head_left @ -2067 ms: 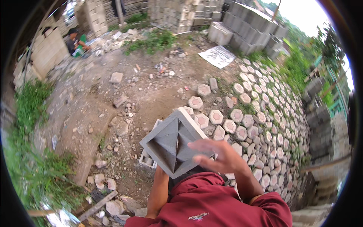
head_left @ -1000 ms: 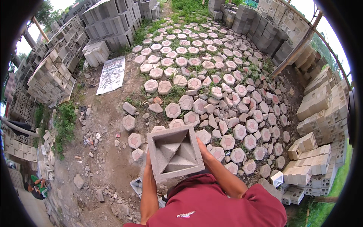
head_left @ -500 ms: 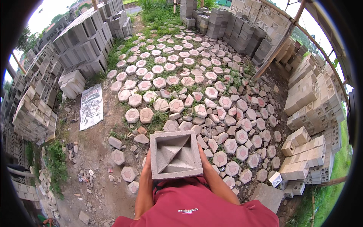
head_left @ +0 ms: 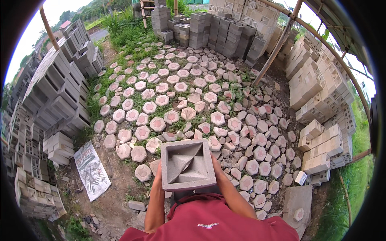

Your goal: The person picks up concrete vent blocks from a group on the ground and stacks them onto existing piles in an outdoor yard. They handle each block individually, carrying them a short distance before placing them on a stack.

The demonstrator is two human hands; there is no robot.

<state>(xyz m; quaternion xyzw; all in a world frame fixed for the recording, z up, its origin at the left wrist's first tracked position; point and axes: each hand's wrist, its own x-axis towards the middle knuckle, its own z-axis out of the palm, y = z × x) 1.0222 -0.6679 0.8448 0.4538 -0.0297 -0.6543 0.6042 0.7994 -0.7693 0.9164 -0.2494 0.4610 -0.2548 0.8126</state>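
I carry a square grey concrete block (head_left: pixel 187 164) with a recessed, pyramid-like patterned face, held level in front of my chest. My left hand (head_left: pixel 158 172) grips its left side and my right hand (head_left: pixel 215 164) grips its right side; most of both hands is hidden behind the block. My red shirt fills the lower edge. Below and ahead lies a wide field of hexagonal paving stones (head_left: pixel 189 113) laid out on soil and grass.
Stacks of grey hollow blocks (head_left: pixel 60 96) rise on the left, more stacks (head_left: pixel 217 28) at the back, pale block stacks (head_left: pixel 317 104) on the right. A bamboo pole (head_left: pixel 277 48) leans at right. A printed sheet (head_left: pixel 91 170) lies on the dirt at lower left.
The view has swung round from a dirt yard to the field of hexagonal stones, which now lies straight ahead. The block stays held in both hands, now level.
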